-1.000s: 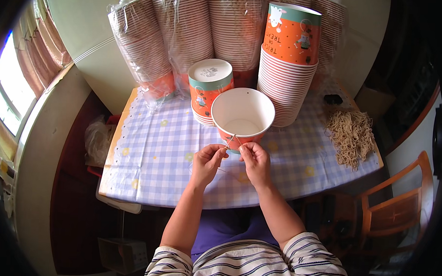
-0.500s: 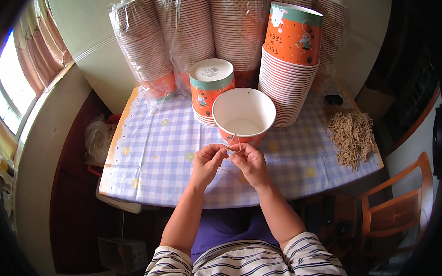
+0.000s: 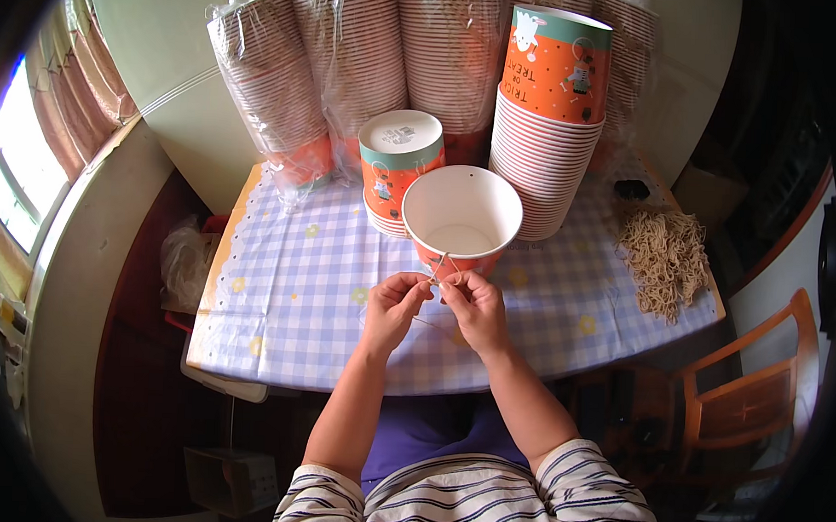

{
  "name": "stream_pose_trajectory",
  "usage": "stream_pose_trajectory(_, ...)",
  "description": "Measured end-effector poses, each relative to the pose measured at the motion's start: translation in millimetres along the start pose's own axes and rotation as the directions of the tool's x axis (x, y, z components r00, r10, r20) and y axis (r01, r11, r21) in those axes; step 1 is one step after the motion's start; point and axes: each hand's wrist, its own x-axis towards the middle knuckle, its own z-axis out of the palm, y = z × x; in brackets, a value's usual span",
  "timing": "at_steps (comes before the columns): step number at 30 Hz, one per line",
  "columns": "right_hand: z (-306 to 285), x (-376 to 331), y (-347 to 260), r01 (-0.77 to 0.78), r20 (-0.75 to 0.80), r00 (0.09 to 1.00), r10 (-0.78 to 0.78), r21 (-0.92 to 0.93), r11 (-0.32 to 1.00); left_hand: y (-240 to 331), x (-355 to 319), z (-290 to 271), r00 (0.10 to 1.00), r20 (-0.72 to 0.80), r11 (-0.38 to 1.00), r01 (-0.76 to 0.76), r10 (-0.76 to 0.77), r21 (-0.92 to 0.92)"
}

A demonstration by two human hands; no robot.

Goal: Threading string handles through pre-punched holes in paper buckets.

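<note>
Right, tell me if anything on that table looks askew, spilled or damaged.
Nothing is spilled or damaged. The wrapped cup stacks lean outward against the wall, though the fisheye lens may exaggerate that. The twine pile lies loose near the table's right edge. The open paper cup stands upright.

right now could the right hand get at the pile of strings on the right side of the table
Probably yes. The pile of strings lies in the open on the tablecloth, with nothing between it and the right hand. But that hand is pinching a string at the cup.
</note>
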Motion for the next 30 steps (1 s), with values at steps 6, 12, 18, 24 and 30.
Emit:
stream_pose_trajectory(6,0,1,1,0.005,0.008,1.0,-0.004,-0.021,1.0,5,-1,-3,0.993,0.114,0.993,-0.024,0.037,-0.116)
stream_pose_trajectory(12,0,1,5,0.005,0.014,1.0,-0.005,0.001,1.0,-1,-2,7,0.995,0.07,0.995,-0.067,0.072,-0.073)
stream_pose_trajectory(18,1,0,-1,-0.008,0.022,1.0,0.008,-0.03,1.0,-2,-1,3,0.995,0.04,0.996,-0.092,0.093,-0.007)
stream_pose_trajectory(24,1,-1,-2,0.004,-0.013,1.0,-0.005,-0.082,0.997,2,-2,4,0.999,-0.029,0.997,-0.04,0.042,0.072)
stream_pose_trajectory(30,1,-1,-5,-0.001,-0.024,1.0,-0.001,-0.087,0.996,-3,-1,1,0.995,-0.052,0.996,-0.084,0.086,0.04)
